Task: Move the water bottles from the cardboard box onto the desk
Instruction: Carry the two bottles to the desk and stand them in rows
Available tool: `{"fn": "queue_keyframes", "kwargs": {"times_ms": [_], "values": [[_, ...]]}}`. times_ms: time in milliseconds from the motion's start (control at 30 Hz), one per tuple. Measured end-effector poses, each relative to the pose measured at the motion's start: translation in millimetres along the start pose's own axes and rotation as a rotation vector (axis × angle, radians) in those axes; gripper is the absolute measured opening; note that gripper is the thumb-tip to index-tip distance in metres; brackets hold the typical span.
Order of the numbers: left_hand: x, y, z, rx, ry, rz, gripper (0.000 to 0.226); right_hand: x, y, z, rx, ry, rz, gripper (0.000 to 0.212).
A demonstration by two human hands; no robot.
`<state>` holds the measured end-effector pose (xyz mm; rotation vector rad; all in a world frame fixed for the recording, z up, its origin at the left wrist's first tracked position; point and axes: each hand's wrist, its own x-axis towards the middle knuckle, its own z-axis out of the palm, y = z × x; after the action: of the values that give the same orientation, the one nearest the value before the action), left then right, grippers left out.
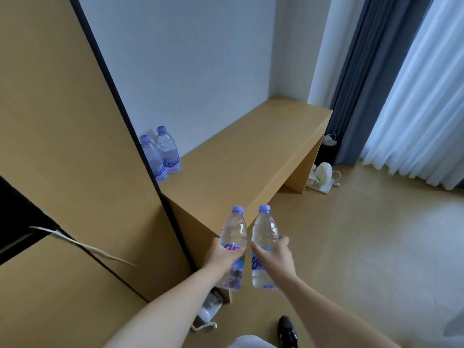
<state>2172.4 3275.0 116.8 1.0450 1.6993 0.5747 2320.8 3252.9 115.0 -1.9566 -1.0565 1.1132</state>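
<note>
My left hand (222, 254) grips a clear water bottle (234, 231) with a purple cap and label around its middle. My right hand (277, 256) holds a second, matching bottle (265, 229) the same way. Both are upright, side by side, in front of the near corner of the wooden desk (241, 159). Two more bottles (160, 153) stand together on the desk's far left, against the wall and the tall cabinet. The cardboard box is out of view.
A tall wooden cabinet (62, 121) with a dark edge rises at the left of the desk. A white corded phone (209, 308) lies on the floor below my arms. Curtains (414, 96) hang at the right; small items (322, 175) sit beside the desk's far leg.
</note>
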Motion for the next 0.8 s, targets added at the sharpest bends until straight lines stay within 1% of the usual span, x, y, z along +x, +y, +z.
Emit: {"fn": "queue_keyframes", "kwargs": {"times_ms": [100,133,200,267,400,433,500,600,700,800], "values": [[32.0,25.0,4.0,-0.195,0.011,-0.010,0.057,58.0,-24.2,-7.3,-0.007,-0.131,-0.031,0.068],[40.9,34.8,4.5,-0.268,0.023,-0.038,0.059,75.8,-34.6,-11.2,-0.001,-0.182,-0.036,0.067],[56.0,51.2,4.7,-0.344,0.062,-0.148,0.064,106.7,-53.3,-16.5,0.009,-0.294,-0.045,0.068],[70.5,62.5,4.7,-0.431,0.089,-0.235,0.065,135.7,-70.6,-17.2,-0.005,-0.380,-0.072,0.065],[92.3,83.1,-1.0,-0.677,0.103,-0.206,0.056,178.6,-107.3,-9.6,0.073,-0.554,-0.057,0.049],[95.2,87.2,-4.9,-0.695,0.128,-0.193,0.053,186.2,-115.7,-6.8,0.086,-0.596,-0.045,0.045],[103.4,93.9,-16.0,-0.668,0.194,-0.201,0.053,202.9,-130.4,0.7,0.065,-0.704,-0.035,0.042],[118.4,98.0,-41.1,-0.603,0.230,-0.204,0.058,227.4,-150.8,18.0,0.015,-0.865,-0.048,0.046],[135.7,98.2,-64.6,-0.578,0.208,-0.195,0.052,247.7,-172.8,38.6,-0.029,-0.909,-0.095,0.052],[147.5,105.7,-82.4,-0.483,0.242,-0.201,0.047,263.4,-195.3,56.2,-0.187,-0.941,-0.173,0.051]]}}
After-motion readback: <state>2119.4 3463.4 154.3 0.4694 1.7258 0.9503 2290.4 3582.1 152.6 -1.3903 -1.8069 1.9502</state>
